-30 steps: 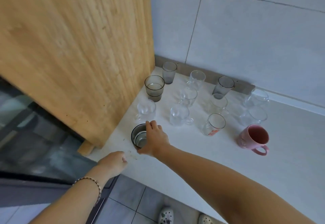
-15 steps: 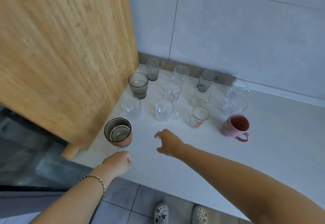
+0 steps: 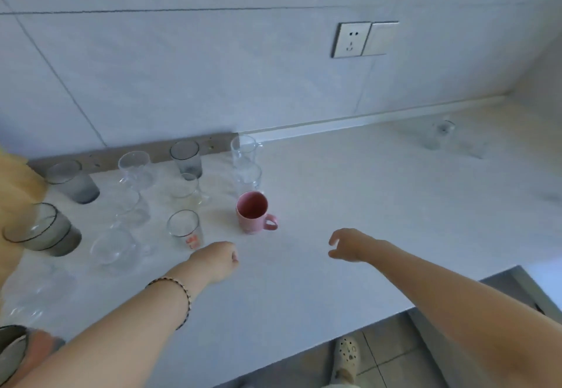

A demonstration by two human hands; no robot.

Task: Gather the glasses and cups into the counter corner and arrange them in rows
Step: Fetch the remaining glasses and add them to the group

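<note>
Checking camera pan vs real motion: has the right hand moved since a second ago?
Yes. The right hand went rightward: from left of the pink mug to its right.

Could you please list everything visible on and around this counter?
Mug: one, pink, right front of the cluster.
Grey glasses: three, smoky, two at the back wall, one larger at left.
Clear glasses: at least six, blurred, within the cluster.
Printed glass: one, clear with red print, front.
Lone glass: one, clear, far right by the wall.
Cup: one, dark rim, orange side, bottom left.
Board: one, wooden, left edge.
Socket: one, white, wall.
Counter: one, white.
Shoe: one, pale, floor.
Bracelet: one, dark, left wrist.
Left hand: one, fisted, empty, near the printed glass.
Right hand: one, loosely curled, empty, above bare counter.
</note>
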